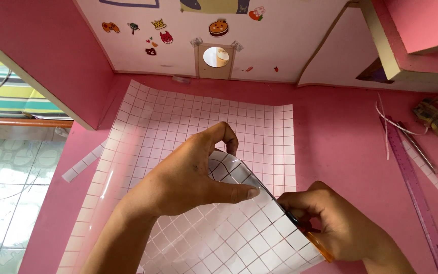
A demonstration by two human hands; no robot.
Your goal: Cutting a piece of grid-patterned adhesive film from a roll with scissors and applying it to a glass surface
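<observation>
Left hand (188,175) pinches the lifted grid sheet (204,122); right hand (330,223) has its grip tight around an orange-handled cutter (310,238). Looks like the cut's barely begun, with most of the sheet whole.

Head view, steeply down, close over table (351,142)
</observation>
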